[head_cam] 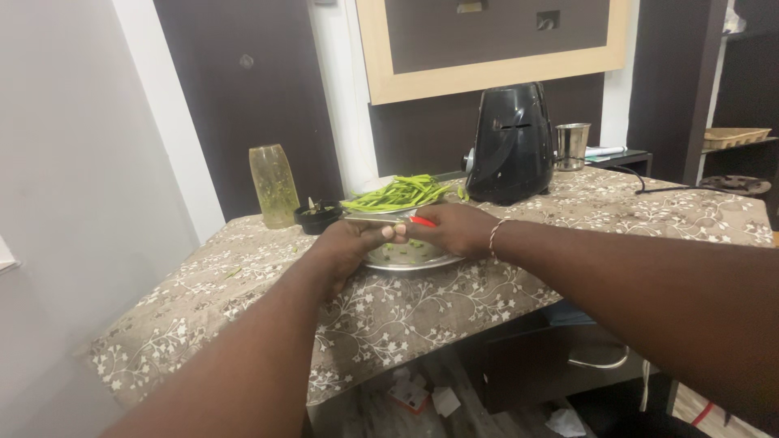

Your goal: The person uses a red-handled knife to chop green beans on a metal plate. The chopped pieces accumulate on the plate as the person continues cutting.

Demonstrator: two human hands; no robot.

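Note:
A round steel plate point(406, 261) sits on the patterned table, piled at its far side with long green beans point(398, 193). My right hand point(451, 229) is closed on a knife with a red handle point(422, 221); its blade point(369, 218) points left above the plate. My left hand point(347, 243) is over the plate's near left rim, its fingers pinched just under the blade on something small that I cannot make out. A thin bangle point(493, 235) circles my right wrist.
The table has a brown floral cloth point(487, 296). On it stand an upturned yellowish jar point(273, 186), a small black blade base point(316, 216), a black mixer base point(511, 143) and a steel cup point(572, 146). Paper scraps lie on the floor point(422, 399).

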